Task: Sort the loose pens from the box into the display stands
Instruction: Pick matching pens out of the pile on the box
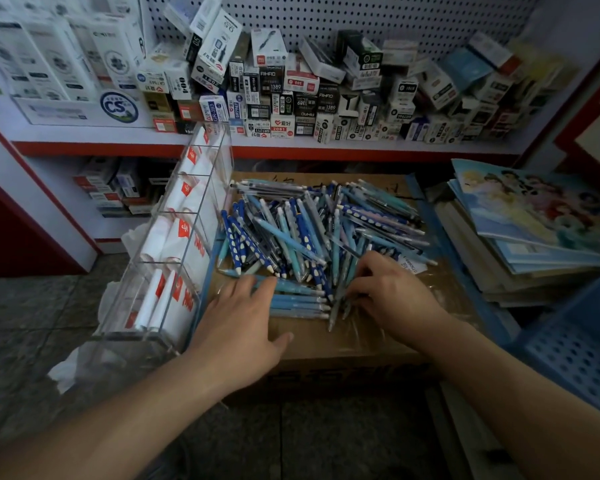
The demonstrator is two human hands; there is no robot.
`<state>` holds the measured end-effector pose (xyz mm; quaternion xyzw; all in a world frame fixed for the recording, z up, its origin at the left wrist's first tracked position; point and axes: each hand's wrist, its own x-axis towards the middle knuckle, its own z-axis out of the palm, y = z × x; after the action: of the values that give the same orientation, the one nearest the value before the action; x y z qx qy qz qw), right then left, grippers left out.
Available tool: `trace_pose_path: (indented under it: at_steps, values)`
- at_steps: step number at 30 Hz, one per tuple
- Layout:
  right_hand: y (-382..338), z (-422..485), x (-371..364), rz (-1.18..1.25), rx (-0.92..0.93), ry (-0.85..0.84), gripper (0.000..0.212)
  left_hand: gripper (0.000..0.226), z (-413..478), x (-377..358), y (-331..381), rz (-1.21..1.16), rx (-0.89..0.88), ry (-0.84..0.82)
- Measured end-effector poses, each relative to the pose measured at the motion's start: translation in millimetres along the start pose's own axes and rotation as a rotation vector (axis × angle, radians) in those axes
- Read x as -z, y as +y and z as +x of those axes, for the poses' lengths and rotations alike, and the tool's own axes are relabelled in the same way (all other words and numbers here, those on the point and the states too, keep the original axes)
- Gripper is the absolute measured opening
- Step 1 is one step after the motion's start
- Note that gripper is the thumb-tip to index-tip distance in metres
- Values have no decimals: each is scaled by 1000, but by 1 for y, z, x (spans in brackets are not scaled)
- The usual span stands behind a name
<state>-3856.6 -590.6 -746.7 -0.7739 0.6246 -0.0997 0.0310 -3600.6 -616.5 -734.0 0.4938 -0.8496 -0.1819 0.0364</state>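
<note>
A heap of loose pens (309, 230), mostly blue and light blue, lies on a brown cardboard box (326, 344). At the heap's near edge, several light blue pens (298, 304) lie side by side. My left hand (243, 323) rests on their left ends with fingers stretched out. My right hand (392, 296) has its fingers curled down into the heap and pinches a few darker pens (335, 315) that stick out towards me. A clear acrylic display stand (187, 216) with several compartments leans at the box's left side, holding white packs with red labels.
A shelf (291, 148) behind the box is crowded with small pen cartons. A stack of notebooks (534, 220) lies to the right, with a blue perforated basket (575, 351) in front of it. Tiled floor (32, 323) lies to the left.
</note>
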Motion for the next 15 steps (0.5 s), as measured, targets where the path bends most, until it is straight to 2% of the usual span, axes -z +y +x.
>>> trace_pose_path:
  at_steps: [4, 7, 11, 15]
  values:
    - [0, -1, 6, 47, 75, 170, 11, 87, 1, 1, 3, -10, 5, 8]
    - [-7, 1, 17, 202, 51, 320, 13, 88, 2, 3, 5, -20, 12, 16]
    - [-23, 0, 38, 511, -194, 451, 9, 87, 3, 5, 7, -23, 10, 30]
    - [-31, 0, 48, 770, -413, 510, 9, 83, 3, 6, 8, -42, 6, 54]
